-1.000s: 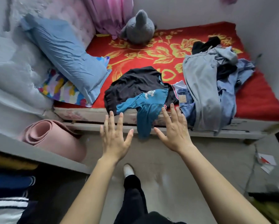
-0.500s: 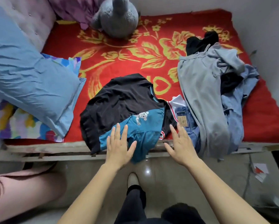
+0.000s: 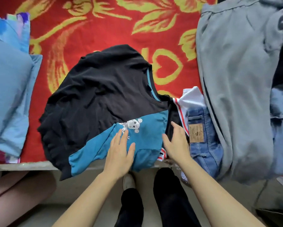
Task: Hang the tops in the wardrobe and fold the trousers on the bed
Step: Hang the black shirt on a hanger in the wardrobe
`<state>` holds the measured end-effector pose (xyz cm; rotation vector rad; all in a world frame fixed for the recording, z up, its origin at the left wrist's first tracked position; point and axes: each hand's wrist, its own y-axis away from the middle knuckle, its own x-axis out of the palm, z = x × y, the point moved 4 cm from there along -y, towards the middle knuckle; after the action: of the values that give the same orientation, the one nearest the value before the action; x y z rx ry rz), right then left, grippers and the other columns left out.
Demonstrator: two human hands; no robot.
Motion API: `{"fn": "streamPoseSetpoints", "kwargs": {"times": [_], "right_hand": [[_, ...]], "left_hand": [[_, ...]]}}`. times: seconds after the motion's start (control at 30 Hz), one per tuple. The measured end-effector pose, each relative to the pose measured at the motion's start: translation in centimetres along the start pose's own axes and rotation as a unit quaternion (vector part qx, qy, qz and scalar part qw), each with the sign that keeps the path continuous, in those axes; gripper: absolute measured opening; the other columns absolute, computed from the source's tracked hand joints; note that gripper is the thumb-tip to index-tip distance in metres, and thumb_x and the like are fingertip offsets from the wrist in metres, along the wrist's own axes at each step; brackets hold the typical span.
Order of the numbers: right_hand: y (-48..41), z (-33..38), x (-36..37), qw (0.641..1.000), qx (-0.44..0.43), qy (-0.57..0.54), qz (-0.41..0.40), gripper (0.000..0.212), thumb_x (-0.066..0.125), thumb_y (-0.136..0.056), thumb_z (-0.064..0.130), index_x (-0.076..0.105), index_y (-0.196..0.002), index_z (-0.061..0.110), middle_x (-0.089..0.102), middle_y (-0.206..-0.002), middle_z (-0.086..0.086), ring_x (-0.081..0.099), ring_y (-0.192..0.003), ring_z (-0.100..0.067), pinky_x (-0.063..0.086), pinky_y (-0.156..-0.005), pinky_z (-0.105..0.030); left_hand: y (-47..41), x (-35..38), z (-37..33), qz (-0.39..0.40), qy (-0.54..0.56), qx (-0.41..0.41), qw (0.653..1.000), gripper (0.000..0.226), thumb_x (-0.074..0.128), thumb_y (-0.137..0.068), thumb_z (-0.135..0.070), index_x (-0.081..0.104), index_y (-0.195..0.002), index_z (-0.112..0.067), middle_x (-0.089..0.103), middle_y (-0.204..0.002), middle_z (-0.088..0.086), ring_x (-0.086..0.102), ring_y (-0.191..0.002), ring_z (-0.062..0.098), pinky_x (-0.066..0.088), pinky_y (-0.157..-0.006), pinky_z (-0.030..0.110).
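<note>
Black-and-teal T-shirt (image 3: 104, 95), crumpled at bed (image 3: 94, 30) edge: we judge it light, limp; best pinched at both shoulders. Our left hand (image 3: 119, 154) and right hand (image 3: 176, 145): fingers straight, gripping nothing.

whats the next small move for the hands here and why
Probably close both hands on the black and teal top and lift it: the left hand is open over its teal panel, the right hand open at its right edge, neither gripping yet.
</note>
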<state>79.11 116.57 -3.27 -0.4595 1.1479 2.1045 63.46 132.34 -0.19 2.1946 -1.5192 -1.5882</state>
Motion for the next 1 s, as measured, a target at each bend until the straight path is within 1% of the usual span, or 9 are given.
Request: {"fn": "streamPoseSetpoints", "kwargs": {"times": [0.17, 0.23, 0.33, 0.4, 0.47, 0.57, 0.63, 0.73, 1.0], "right_hand": [[-9.9, 1.9, 2.4, 0.991, 0.062, -0.096, -0.075, 0.065, 0.057, -0.096, 0.044, 0.033, -0.149, 0.016, 0.045, -0.144, -0.005, 0.047, -0.129, -0.022, 0.04, -0.097, -0.034], [-12.3, 1.6, 3.5, 0.988, 0.07, -0.124, -0.058, 0.049, 0.057, -0.097, 0.043, 0.044, -0.134, 0.014, 0.058, -0.125, -0.007, 0.057, -0.114, -0.026, 0.043, -0.086, -0.034], [-14.3, 0.4, 5.2, 0.993, 0.053, -0.102, -0.009, 0.035, 0.054, -0.099, 0.04, 0.043, -0.12, 0.014, 0.058, -0.115, -0.005, 0.056, -0.102, -0.025, 0.041, -0.081, -0.036], [-14.9, -0.2, 5.9, 0.997, 0.026, -0.075, -0.005, 0.031, 0.053, -0.1, 0.039, 0.041, -0.118, 0.016, 0.055, -0.114, -0.004, 0.053, -0.099, -0.024, 0.04, -0.079, -0.036], [-15.2, -0.5, 6.2, 0.997, 0.004, -0.076, -0.003, 0.03, 0.054, -0.1, 0.036, 0.042, -0.117, 0.015, 0.055, -0.115, -0.006, 0.052, -0.101, -0.024, 0.042, -0.082, -0.038], [-15.3, -0.6, 6.3, 0.995, -0.008, -0.099, 0.004, 0.029, 0.056, -0.1, 0.03, 0.043, -0.117, 0.011, 0.053, -0.117, -0.009, 0.051, -0.105, -0.025, 0.042, -0.089, -0.039], [-15.2, -0.3, 6.2, 0.995, -0.011, -0.103, 0.006, 0.03, 0.057, -0.1, 0.027, 0.044, -0.118, 0.008, 0.052, -0.119, -0.012, 0.049, -0.109, -0.026, 0.041, -0.092, -0.037], [-15.0, 0.1, 5.9, 0.995, -0.003, -0.099, 0.027, 0.032, 0.057, -0.1, 0.026, 0.043, -0.121, 0.007, 0.051, -0.122, -0.013, 0.049, -0.112, -0.027, 0.04, -0.095, -0.036], [-13.7, 3.1, 4.8, 0.995, 0.053, 0.053, 0.065, 0.041, 0.053, -0.101, 0.028, 0.04, -0.134, 0.008, 0.045, -0.137, -0.02, 0.048, -0.124, -0.04, 0.039, -0.101, -0.042]], "left_hand": [[-12.1, 1.0, -3.1, -0.071, -0.044, 0.038, 0.996, 0.049, 0.042, -0.102, -0.021, 0.035, -0.149, -0.011, 0.024, -0.16, 0.006, 0.02, -0.147, 0.02, 0.026, -0.116, 0.037], [-17.5, 0.5, -4.7, -0.111, -0.125, 0.061, 0.984, 0.054, 0.042, -0.098, -0.007, 0.029, -0.151, -0.006, 0.017, -0.161, 0.012, 0.013, -0.149, 0.026, 0.028, -0.115, 0.04], [-25.6, -0.6, -7.6, -0.143, -0.274, 0.127, 0.943, 0.071, 0.043, -0.091, -0.001, 0.014, -0.155, -0.009, 0.0, -0.164, 0.014, 0.004, -0.151, 0.031, 0.03, -0.11, 0.041], [-30.2, -0.7, -9.3, -0.126, -0.362, 0.174, 0.907, 0.084, 0.047, -0.087, 0.0, 0.003, -0.157, -0.014, -0.005, -0.164, 0.012, 0.004, -0.15, 0.035, 0.037, -0.105, 0.043], [-33.2, -0.1, -10.3, -0.077, -0.387, 0.172, 0.902, 0.094, 0.052, -0.085, 0.005, -0.004, -0.157, -0.019, -0.001, -0.165, 0.009, 0.011, -0.148, 0.038, 0.041, -0.097, 0.044], [-34.2, 0.4, -10.4, -0.054, -0.361, 0.138, 0.921, 0.089, 0.06, -0.082, 0.007, 0.015, -0.155, -0.016, 0.028, -0.152, 0.013, 0.031, -0.134, 0.038, 0.045, -0.091, 0.045], [-33.3, -0.2, -9.9, -0.085, -0.306, 0.132, 0.939, 0.058, 0.052, -0.085, 0.007, 0.041, -0.139, -0.01, 0.044, -0.133, 0.017, 0.042, -0.117, 0.038, 0.043, -0.085, 0.044], [-31.3, -1.3, -7.7, -0.113, -0.233, 0.11, 0.96, 0.025, 0.047, -0.093, -0.003, 0.054, -0.117, -0.004, 0.053, -0.118, 0.019, 0.05, -0.107, 0.039, 0.038, -0.084, 0.043], [-15.2, -0.8, 2.5, -0.129, 0.005, -0.046, 0.991, 0.024, 0.059, -0.093, -0.017, 0.061, -0.115, -0.009, 0.063, -0.112, 0.013, 0.057, -0.104, 0.031, 0.037, -0.089, 0.033]]}}
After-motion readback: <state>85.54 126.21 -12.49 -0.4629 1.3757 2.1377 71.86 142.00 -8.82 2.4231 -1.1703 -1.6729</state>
